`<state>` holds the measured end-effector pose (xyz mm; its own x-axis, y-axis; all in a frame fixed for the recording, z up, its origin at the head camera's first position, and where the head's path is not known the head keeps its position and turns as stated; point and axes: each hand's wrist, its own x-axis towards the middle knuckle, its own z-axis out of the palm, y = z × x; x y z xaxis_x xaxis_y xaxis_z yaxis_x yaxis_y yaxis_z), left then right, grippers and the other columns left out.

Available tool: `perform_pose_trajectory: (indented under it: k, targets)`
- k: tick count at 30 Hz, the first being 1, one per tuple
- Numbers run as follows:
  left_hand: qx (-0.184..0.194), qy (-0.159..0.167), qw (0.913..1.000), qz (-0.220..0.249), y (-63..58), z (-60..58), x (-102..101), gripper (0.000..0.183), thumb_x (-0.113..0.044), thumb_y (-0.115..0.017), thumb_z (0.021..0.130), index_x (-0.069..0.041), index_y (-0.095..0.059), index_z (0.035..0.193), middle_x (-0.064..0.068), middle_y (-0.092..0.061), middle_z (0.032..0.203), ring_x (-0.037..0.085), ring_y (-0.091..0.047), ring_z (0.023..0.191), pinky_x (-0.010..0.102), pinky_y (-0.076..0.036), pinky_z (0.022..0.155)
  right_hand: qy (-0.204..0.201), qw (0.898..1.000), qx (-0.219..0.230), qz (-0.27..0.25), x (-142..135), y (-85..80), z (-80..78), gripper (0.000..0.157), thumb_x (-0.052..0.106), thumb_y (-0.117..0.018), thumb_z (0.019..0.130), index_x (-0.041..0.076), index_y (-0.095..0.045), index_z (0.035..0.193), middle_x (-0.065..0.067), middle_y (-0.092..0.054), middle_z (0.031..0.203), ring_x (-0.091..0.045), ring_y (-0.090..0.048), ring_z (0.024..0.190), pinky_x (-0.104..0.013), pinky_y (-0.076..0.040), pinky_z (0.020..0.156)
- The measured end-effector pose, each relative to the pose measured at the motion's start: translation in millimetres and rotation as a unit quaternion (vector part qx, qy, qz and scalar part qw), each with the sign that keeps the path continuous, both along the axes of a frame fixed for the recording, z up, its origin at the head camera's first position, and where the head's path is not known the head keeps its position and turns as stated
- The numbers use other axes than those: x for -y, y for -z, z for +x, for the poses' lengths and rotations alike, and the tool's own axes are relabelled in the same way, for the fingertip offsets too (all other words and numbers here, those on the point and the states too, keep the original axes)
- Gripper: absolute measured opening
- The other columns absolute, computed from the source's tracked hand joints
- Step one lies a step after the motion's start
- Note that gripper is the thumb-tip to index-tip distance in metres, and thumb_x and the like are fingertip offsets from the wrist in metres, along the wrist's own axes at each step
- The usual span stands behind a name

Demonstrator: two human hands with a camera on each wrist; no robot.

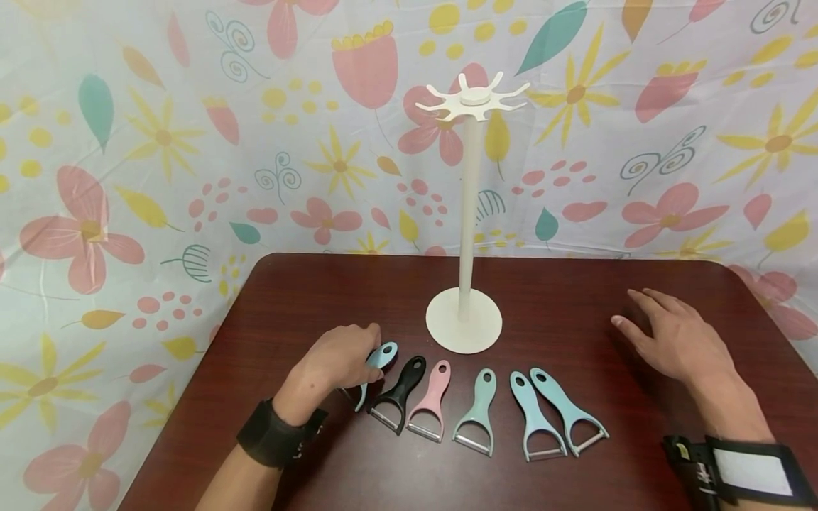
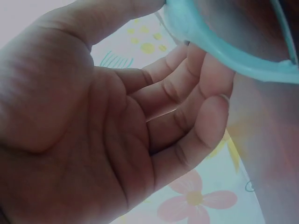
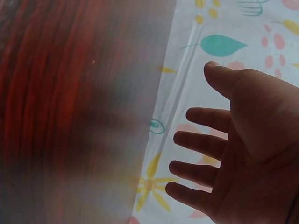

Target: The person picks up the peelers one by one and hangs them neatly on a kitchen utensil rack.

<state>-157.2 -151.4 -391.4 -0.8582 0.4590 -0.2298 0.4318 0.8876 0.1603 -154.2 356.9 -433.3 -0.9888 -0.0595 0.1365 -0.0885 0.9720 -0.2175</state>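
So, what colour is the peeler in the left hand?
The peeler is light blue, clearest in the head view.

"Possible to name the sort of place?"
"Only with caution: looks like an indoor corner, closed off by a creased, flower-printed sheet (image 1: 377, 167), hung close to a dark, wood-grained surface (image 1: 549, 312)."
"Perhaps a kitchen, judging by the peelers (image 1: 483, 392) and the white hook stand (image 1: 469, 206)?"
"Fits kitchen or home, yes; but impossible to be certain of either."

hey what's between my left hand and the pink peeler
The head view shows the black peeler there, plus the blue peeler your left hand grips.
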Motion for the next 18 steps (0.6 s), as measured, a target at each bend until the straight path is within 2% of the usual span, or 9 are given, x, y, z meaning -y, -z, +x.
perform_pose_trajectory:
  k: [10,18]
  targets:
    - [-0.023,0.005,0.9997,0.010,-2.2,-0.1,1.6,0.040,-0.038,-0.076,0.081,-0.014,-0.057,0.106,-0.004,-0.053,0.072,0.013,-0.051,0.059,0.029,-0.043,0.054,-0.011,1.000,0.002,-0.005,3.0,-0.2,-0.3,0.078,0.057,-0.048,0.097,-0.005,-0.040,0.143,-0.033,-0.035,0.141,-0.053,-0.030,0.126,-0.071,-0.023,0.096]
    - [-0.027,0.012,0.9993,0.023,-3.9,-1.3,-0.3,0.040,-0.038,-0.077,0.081,-0.014,-0.056,0.106,-0.005,-0.054,0.072,0.011,-0.051,0.058,0.028,-0.043,0.052,-0.022,1.000,-0.013,-0.011,12.5,-10.2,0.1,0.074,0.053,-0.052,0.096,-0.003,-0.041,0.144,-0.032,-0.037,0.141,-0.052,-0.032,0.125,-0.071,-0.024,0.097]
